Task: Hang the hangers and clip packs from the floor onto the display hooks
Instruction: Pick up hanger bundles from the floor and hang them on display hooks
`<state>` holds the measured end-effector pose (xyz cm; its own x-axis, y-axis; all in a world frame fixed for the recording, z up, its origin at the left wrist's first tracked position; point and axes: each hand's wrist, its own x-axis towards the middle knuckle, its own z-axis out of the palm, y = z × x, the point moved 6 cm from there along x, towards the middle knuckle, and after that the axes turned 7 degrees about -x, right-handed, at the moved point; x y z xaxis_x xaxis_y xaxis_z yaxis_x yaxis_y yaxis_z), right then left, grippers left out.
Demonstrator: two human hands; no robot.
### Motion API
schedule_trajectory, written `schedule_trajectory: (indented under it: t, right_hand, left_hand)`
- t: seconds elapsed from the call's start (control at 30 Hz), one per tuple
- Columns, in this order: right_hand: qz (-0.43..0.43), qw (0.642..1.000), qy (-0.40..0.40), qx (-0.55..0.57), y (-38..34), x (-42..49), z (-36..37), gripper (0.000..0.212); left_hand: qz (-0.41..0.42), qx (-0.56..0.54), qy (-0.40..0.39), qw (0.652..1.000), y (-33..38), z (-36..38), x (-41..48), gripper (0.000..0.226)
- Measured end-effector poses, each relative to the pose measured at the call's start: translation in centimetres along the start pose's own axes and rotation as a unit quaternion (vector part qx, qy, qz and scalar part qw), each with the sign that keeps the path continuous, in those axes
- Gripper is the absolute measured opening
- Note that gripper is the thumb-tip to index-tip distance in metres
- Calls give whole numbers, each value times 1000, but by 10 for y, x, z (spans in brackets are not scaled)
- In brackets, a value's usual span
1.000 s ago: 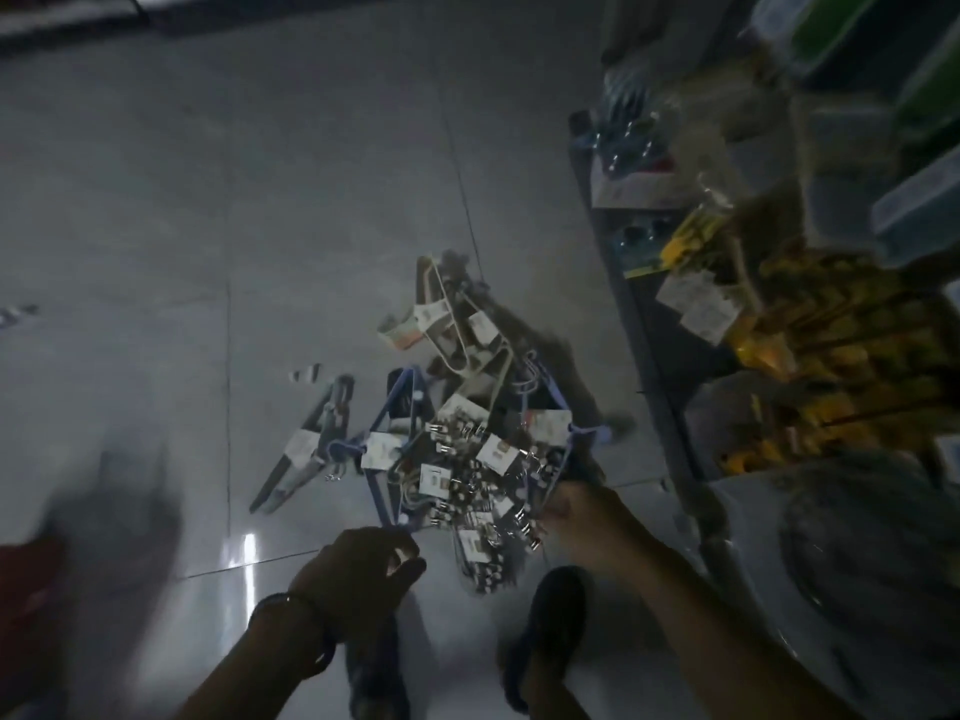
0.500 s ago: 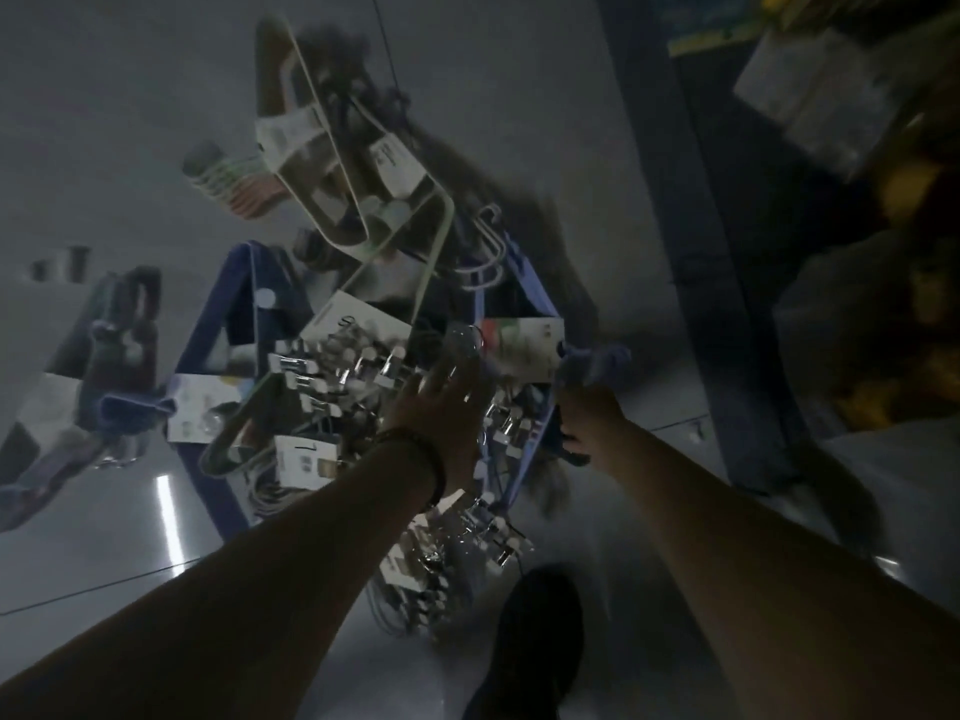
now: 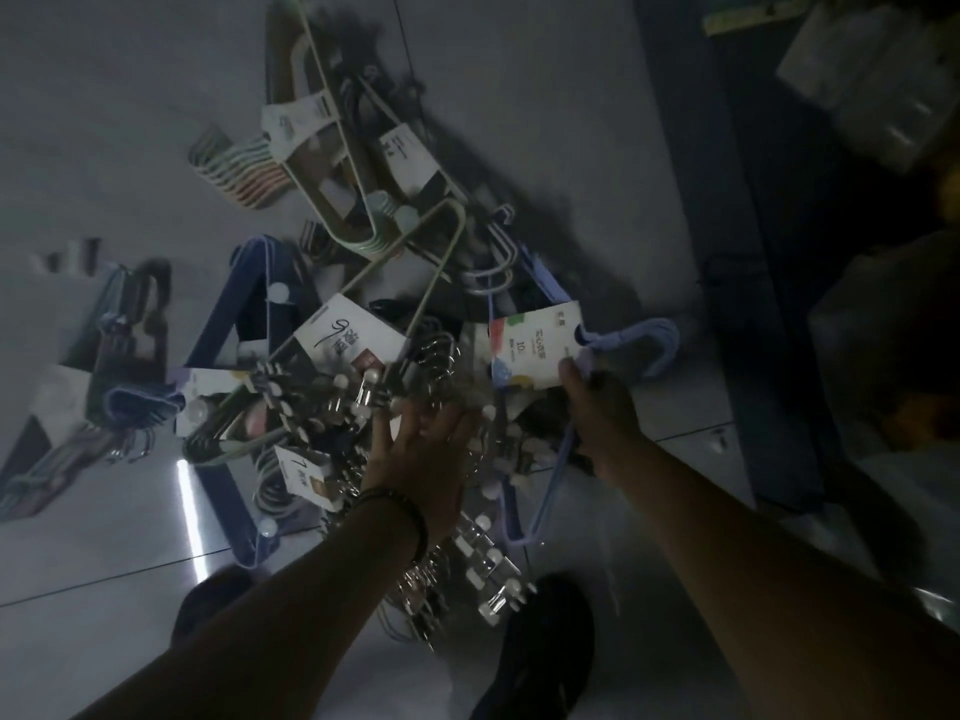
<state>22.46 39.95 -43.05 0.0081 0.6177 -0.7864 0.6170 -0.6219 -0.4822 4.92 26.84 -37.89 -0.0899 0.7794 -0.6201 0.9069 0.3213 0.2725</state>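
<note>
A heap of hanger bundles and metal clip packs lies on the grey tiled floor. My left hand point(image 3: 421, 454) reaches into the metal clip packs point(image 3: 363, 392) in the middle, fingers spread and fairly straight over them. My right hand point(image 3: 597, 407) grips a lilac hanger bundle point(image 3: 649, 345) just below its white label card point(image 3: 535, 345). Beige hangers point(image 3: 332, 163) with labels lie at the far end of the heap. A dark blue hanger bundle point(image 3: 244, 324) sits to the left. The display hooks are out of view.
A separate hanger bundle point(image 3: 109, 387) lies apart on the floor at the left. The dark base of a shelf unit point(image 3: 727, 252) runs along the right, with packaged goods point(image 3: 872, 80) above. My feet in dark sandals point(image 3: 540, 646) stand just before the heap.
The camera dropped closer to the heap. My left hand went from a curled hold near my body out into the clip packs; my right hand shifted onto the lilac bundle by its label.
</note>
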Motion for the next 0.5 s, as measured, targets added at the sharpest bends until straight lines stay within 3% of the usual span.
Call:
schedule_trajectory:
  t: [0.13,0.3,0.4,0.5]
  right_hand:
    - [-90,984,135,-78,-31,-35,-32,40]
    - [-130,953,269,-45,-52,-94,-60,46]
    - [-172,933,314,-33,-57,-117,-73,40]
    - [-163,945,281,-26,-57,-112,-82,36]
  left_hand:
    - [-11,-19,-40,999,7,-2,-11,98]
    - [-13,-49,-62,997,25,-13,-14,96]
    - [-1,-70,-36,997,28,-31,-14,77]
    - [37,-52,-4,998,27,-43,-28,56]
